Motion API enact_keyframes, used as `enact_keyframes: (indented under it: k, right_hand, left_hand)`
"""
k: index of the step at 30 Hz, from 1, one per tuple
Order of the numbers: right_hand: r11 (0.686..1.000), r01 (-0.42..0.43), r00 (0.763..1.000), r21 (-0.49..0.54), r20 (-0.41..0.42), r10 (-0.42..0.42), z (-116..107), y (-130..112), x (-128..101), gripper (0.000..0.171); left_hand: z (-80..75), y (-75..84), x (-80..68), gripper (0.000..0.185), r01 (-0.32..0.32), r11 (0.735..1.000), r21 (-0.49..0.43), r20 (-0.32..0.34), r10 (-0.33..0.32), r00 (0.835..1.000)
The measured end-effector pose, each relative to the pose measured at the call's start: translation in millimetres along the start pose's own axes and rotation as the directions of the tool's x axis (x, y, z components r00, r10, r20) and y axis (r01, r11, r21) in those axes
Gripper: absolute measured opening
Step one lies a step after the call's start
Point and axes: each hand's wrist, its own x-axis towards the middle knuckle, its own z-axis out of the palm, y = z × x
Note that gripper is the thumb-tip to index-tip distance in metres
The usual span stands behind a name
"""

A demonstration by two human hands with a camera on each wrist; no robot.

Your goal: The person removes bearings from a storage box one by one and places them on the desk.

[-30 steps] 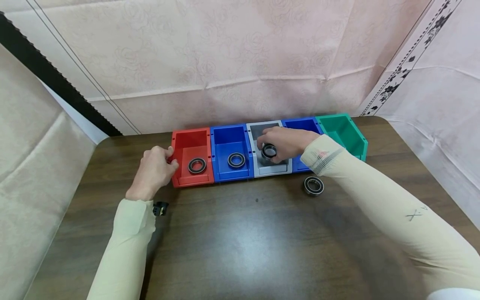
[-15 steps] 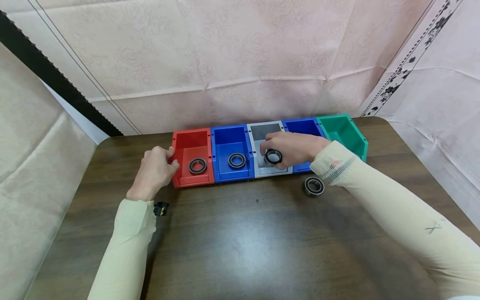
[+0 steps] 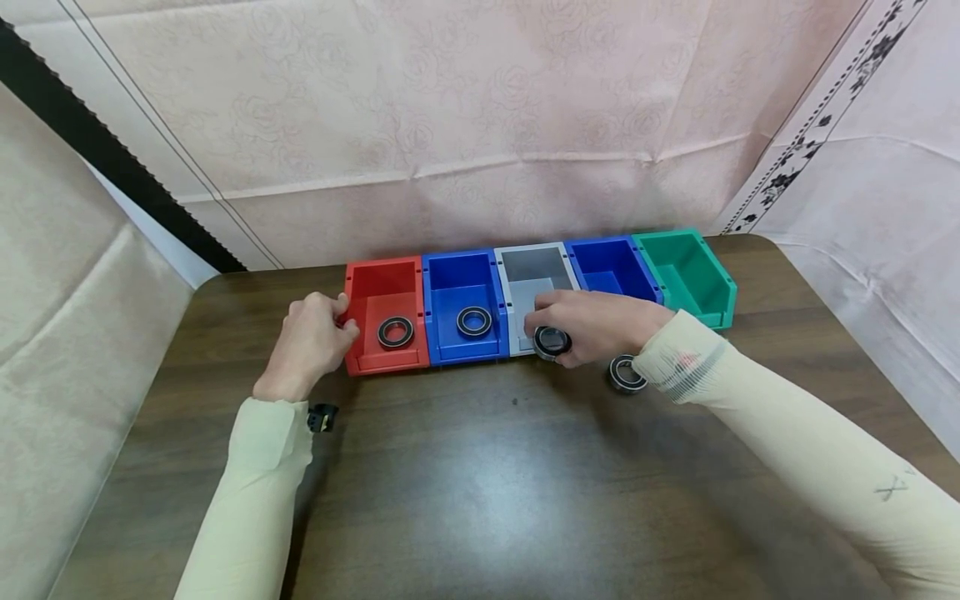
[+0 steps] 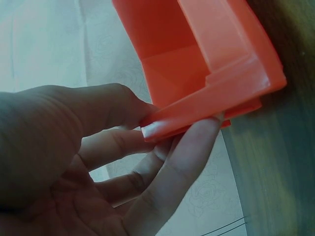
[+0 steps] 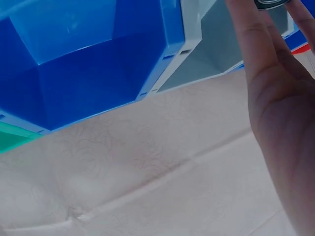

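In the head view, my left hand (image 3: 306, 342) pinches the left wall of the red bin (image 3: 386, 362); the left wrist view shows thumb and fingers on either side of that rim. My right hand (image 3: 600, 323) holds a ball bearing (image 3: 541, 350) by its edge, over the front lip of the grey bin (image 3: 525, 292). Only a sliver of this bearing shows in the right wrist view. One bearing (image 3: 382, 340) lies flat in the red bin and another bearing (image 3: 474, 334) in the left blue bin (image 3: 461, 283). A further bearing (image 3: 615, 383) sits on the table, partly hidden by the right wrist.
The bins stand side by side in a row along the back of the brown wooden table (image 3: 450, 483). Right of the grey one come a second blue bin (image 3: 611, 262) and a green bin (image 3: 693, 283). Pale patterned cloth (image 3: 450, 125) hangs behind.
My right hand has drawn the bearing out of the grey bin, toward me and slightly right, to its front edge. The left hand has stayed on the red bin.
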Motion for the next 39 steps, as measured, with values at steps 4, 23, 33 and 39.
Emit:
enact_keyframes:
  k: [4, 23, 33, 39]
  right_hand:
    - [1.0, 0.009, 1.0, 0.012, -0.01, -0.009, 5.5, -1.9, -3.5, 0.043]
    - [0.998, 0.052, 0.998, 0.03, 0.042, -0.053, 34.4, -16.5, -9.7, 0.047]
    - [0.998, 0.062, 0.997, 0.03, 0.034, -0.063, 45.0, -15.3, -7.3, 0.045]
    - [0.998, 0.064, 0.997, 0.026, 0.039, -0.065, 48.6, -14.8, -6.5, 0.045]
  left_hand:
    - [0.4, -0.3, 0.2, 0.047, -0.008, 1.0, 0.001, -0.002, 0.008, 1.0]
    - [0.7, -1.5, 0.4, 0.046, -0.011, 1.0, 0.002, -0.005, 0.011, 1.0]
    - [0.6, -0.9, 0.0, 0.046, -0.009, 1.0, 0.002, -0.012, 0.009, 1.0]
    - [0.5, -0.5, 0.5, 0.046, -0.009, 1.0, 0.003, -0.012, 0.009, 1.0]
